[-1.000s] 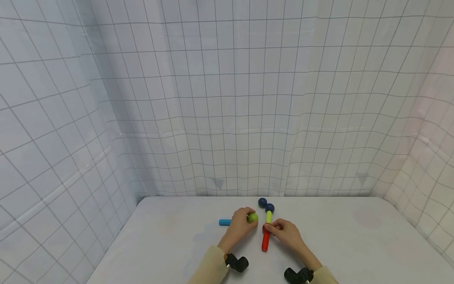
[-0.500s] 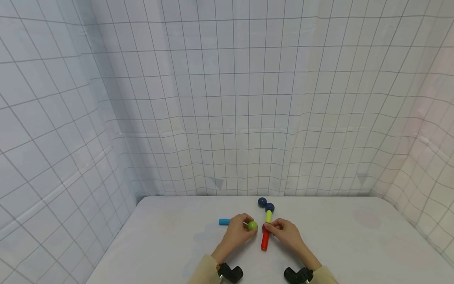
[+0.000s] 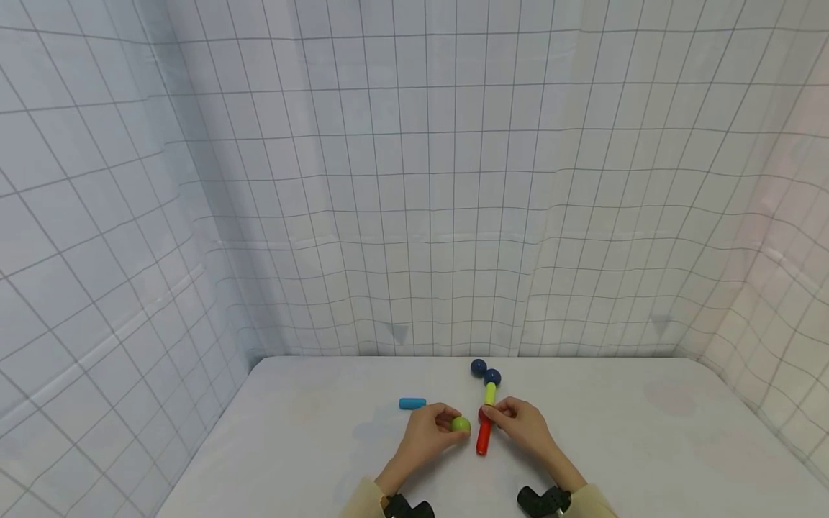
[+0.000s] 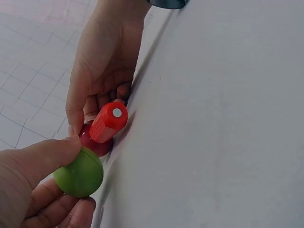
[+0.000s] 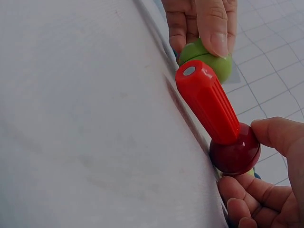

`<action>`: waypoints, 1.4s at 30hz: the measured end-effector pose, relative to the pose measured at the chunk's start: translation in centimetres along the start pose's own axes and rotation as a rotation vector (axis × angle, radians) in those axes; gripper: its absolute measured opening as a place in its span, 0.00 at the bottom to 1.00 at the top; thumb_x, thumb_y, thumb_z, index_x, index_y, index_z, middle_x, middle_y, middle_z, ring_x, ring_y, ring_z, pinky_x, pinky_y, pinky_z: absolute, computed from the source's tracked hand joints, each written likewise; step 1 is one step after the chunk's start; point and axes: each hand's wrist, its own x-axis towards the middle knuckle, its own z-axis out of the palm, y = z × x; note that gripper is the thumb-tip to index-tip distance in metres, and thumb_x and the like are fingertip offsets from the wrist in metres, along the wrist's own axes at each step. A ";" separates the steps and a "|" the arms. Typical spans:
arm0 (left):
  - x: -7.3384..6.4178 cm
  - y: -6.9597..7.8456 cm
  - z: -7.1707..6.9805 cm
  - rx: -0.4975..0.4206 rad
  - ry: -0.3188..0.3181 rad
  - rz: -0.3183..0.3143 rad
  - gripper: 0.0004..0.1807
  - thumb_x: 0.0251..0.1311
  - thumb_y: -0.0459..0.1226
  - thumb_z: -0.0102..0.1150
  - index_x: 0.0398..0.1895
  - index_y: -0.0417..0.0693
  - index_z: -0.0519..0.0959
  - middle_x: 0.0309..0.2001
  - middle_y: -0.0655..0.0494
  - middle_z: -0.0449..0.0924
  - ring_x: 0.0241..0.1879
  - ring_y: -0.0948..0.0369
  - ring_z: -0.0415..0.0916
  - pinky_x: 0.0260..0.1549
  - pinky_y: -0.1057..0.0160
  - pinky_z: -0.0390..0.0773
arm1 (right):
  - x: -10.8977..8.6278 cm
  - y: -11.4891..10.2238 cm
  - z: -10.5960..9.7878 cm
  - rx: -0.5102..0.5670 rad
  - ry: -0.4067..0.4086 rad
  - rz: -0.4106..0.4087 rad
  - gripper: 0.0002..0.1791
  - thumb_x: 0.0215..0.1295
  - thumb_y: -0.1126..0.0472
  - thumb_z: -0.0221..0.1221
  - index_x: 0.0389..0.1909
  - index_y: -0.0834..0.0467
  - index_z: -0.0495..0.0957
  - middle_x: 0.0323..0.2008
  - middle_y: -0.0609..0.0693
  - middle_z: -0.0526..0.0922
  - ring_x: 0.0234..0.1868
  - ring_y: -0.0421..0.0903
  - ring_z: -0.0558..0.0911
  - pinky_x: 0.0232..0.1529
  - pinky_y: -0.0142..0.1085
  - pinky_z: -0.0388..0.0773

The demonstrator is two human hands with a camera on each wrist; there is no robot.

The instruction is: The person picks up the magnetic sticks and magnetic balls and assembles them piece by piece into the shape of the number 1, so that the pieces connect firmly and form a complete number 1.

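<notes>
My left hand (image 3: pixel 422 433) pinches a green ball (image 3: pixel 461 424) between thumb and fingers, just left of a line of rods and balls. My right hand (image 3: pixel 523 424) grips the dark red ball (image 5: pixel 236 151) in that line with thumb and fingertips. A ridged red rod (image 5: pixel 209 102), with a round silvery spot on its end, sticks out from this ball toward me. On its far side a yellow-green rod (image 3: pixel 490 393) leads to a dark blue ball (image 3: pixel 492 377). In the left wrist view the green ball (image 4: pixel 80 173) overlaps the dark red ball's edge.
A second dark blue ball (image 3: pixel 478 367) lies right beside the first, near the table's back edge. Behind my left hand lies a short blue rod (image 3: pixel 412 403). The white table (image 3: pixel 648 432) ends at a gridded white curtain (image 3: pixel 427 216).
My left hand has come toward me with the green ball, from beside the yellow-green rod to beside the red part. The blue rod is more uncovered. My right hand stays put.
</notes>
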 end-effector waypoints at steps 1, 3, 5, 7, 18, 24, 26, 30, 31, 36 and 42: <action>-0.1 0.0 -0.1 -0.014 0.001 -0.002 0.15 0.46 0.39 0.74 0.35 0.43 0.82 0.27 0.61 0.80 0.26 0.68 0.75 0.27 0.69 0.76 | 0.0 0.0 0.0 0.000 0.002 0.000 0.17 0.58 0.44 0.63 0.28 0.55 0.80 0.19 0.43 0.73 0.22 0.41 0.69 0.22 0.32 0.61; -0.2 -0.1 -0.1 -0.040 0.001 -0.007 0.15 0.45 0.39 0.75 0.35 0.43 0.83 0.27 0.61 0.80 0.26 0.68 0.75 0.27 0.69 0.76 | 0.0 0.0 0.0 -0.002 0.006 -0.002 0.17 0.58 0.44 0.64 0.27 0.55 0.79 0.19 0.42 0.73 0.21 0.41 0.68 0.22 0.31 0.61; -0.4 -0.1 -0.2 -0.064 -0.001 -0.012 0.15 0.45 0.39 0.75 0.35 0.42 0.83 0.27 0.61 0.81 0.26 0.67 0.76 0.27 0.69 0.77 | 0.0 0.0 0.1 -0.002 0.011 -0.009 0.17 0.58 0.44 0.64 0.27 0.55 0.79 0.18 0.42 0.73 0.21 0.41 0.68 0.21 0.32 0.61; -0.6 -0.2 -0.3 -0.070 -0.005 -0.018 0.15 0.45 0.39 0.75 0.35 0.42 0.83 0.27 0.61 0.81 0.26 0.67 0.76 0.27 0.69 0.77 | 0.0 0.1 0.1 -0.003 0.013 -0.013 0.17 0.58 0.44 0.64 0.27 0.55 0.79 0.18 0.42 0.73 0.21 0.41 0.68 0.21 0.32 0.61; -1.5 -0.3 0.0 -0.136 -0.040 -0.072 0.14 0.42 0.39 0.76 0.33 0.46 0.83 0.27 0.62 0.81 0.25 0.66 0.77 0.26 0.69 0.77 | 0.0 0.0 0.0 0.000 0.009 -0.012 0.17 0.58 0.45 0.64 0.27 0.55 0.80 0.19 0.42 0.73 0.21 0.41 0.69 0.22 0.32 0.61; -2.0 -0.1 0.2 -0.172 -0.048 -0.084 0.14 0.41 0.38 0.77 0.32 0.46 0.83 0.26 0.63 0.81 0.25 0.66 0.77 0.26 0.69 0.77 | 0.0 0.0 0.0 -0.001 0.013 -0.018 0.16 0.58 0.46 0.64 0.27 0.56 0.79 0.18 0.42 0.72 0.21 0.41 0.68 0.22 0.32 0.61; -2.2 -0.1 0.3 -0.182 -0.044 -0.077 0.14 0.41 0.37 0.77 0.32 0.46 0.83 0.26 0.62 0.81 0.24 0.67 0.77 0.26 0.69 0.78 | 0.0 0.0 0.0 -0.005 0.015 -0.016 0.16 0.58 0.45 0.64 0.27 0.56 0.79 0.18 0.42 0.72 0.21 0.41 0.68 0.22 0.32 0.61; -2.4 -0.1 0.4 -0.197 -0.036 -0.056 0.14 0.41 0.36 0.77 0.31 0.46 0.82 0.26 0.62 0.81 0.24 0.66 0.78 0.26 0.69 0.78 | 0.0 0.0 0.0 -0.007 0.014 -0.009 0.17 0.58 0.45 0.64 0.28 0.56 0.79 0.18 0.42 0.72 0.21 0.41 0.68 0.21 0.32 0.61; -2.5 -0.1 0.4 -0.201 -0.036 -0.050 0.14 0.40 0.36 0.77 0.31 0.45 0.82 0.26 0.61 0.81 0.24 0.66 0.78 0.25 0.69 0.78 | 0.0 0.0 0.0 -0.005 0.013 -0.007 0.17 0.58 0.45 0.64 0.28 0.56 0.79 0.18 0.43 0.72 0.21 0.41 0.68 0.22 0.32 0.61; -2.8 -0.1 0.6 -0.215 -0.036 -0.053 0.14 0.40 0.36 0.77 0.31 0.46 0.82 0.26 0.62 0.81 0.24 0.66 0.78 0.25 0.69 0.78 | 0.0 0.0 0.0 0.002 0.008 -0.001 0.17 0.58 0.44 0.64 0.28 0.56 0.79 0.19 0.43 0.72 0.21 0.41 0.68 0.22 0.32 0.61; -3.0 -0.3 0.8 -0.213 -0.023 -0.048 0.15 0.40 0.36 0.77 0.31 0.46 0.81 0.27 0.63 0.81 0.25 0.67 0.78 0.26 0.69 0.78 | 0.0 0.1 0.1 0.001 0.012 0.001 0.17 0.58 0.44 0.64 0.28 0.56 0.79 0.19 0.43 0.73 0.21 0.41 0.68 0.22 0.32 0.61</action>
